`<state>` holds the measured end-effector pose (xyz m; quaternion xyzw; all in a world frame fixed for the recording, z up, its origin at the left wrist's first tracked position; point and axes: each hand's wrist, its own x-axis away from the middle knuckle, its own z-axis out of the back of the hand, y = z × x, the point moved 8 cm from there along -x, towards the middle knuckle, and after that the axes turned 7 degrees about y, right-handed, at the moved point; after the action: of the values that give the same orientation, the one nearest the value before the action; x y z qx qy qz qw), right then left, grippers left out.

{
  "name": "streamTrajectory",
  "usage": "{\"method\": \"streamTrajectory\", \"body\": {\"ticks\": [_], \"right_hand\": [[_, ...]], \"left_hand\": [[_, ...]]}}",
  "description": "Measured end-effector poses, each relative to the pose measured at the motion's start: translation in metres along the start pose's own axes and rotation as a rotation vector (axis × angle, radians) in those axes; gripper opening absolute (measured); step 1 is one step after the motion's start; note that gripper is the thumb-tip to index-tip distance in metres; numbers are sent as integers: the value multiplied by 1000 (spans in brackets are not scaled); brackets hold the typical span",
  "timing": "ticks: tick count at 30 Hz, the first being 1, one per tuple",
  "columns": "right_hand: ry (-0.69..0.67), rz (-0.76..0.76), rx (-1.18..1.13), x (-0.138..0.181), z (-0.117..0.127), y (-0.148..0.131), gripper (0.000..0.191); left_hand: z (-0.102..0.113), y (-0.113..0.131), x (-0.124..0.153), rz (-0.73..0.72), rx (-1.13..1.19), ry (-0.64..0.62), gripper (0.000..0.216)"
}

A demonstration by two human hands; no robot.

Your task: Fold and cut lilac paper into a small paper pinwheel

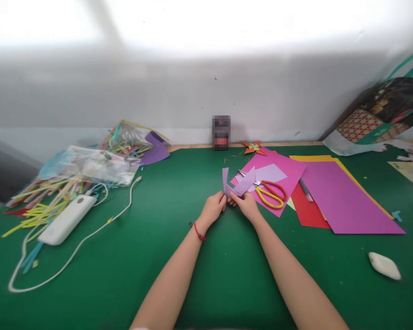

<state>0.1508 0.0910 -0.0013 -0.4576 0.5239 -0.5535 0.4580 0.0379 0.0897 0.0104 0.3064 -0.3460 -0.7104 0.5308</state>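
Observation:
Between my two hands is a folded piece of lilac paper (244, 183), held above the green table (158, 247). The fingers of my left hand (214, 207) pinch its left part, where a narrow strip stands up. My right hand (246, 204) grips the lower edge of the wider part, its thumb on the paper. Just right of my right hand lie scissors (273, 192) with one red and one yellow handle loop. They rest on a flat lilac sheet (271, 173) and a magenta sheet (289, 168). My fingertips are partly hidden by the paper.
At the right lie a purple sheet (354, 197), a red sheet (309, 208), a marker (305, 190) and a white case (384, 266). A white power bank (69, 220) with a cable and several paper strips (37, 213) are left. An orange paper star (253, 147) sits near the wall.

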Motion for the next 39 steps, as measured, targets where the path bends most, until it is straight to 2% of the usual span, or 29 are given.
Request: {"method": "streamTrajectory", "body": {"ticks": [6,13,18,21,30,39], "right_hand": [[-10,-10,1,0,-2,0,42],[-11,73,125,-1,-6,2,37],[87,243,375,5,-5,-8,33],[111,287,472,7,-6,-11,32],[71,236,374,4,-5,-8,34],[2,171,228,3,-7,-2,44]], "left_hand": [[0,-3,5,7,65,-87,24],[4,-2,0,41,-131,54,26],[8,0,3,95,-218,120,26],[8,0,4,106,-229,127,27],[5,-6,1,107,-249,129,29],[4,-6,2,62,-158,136,28]]}}
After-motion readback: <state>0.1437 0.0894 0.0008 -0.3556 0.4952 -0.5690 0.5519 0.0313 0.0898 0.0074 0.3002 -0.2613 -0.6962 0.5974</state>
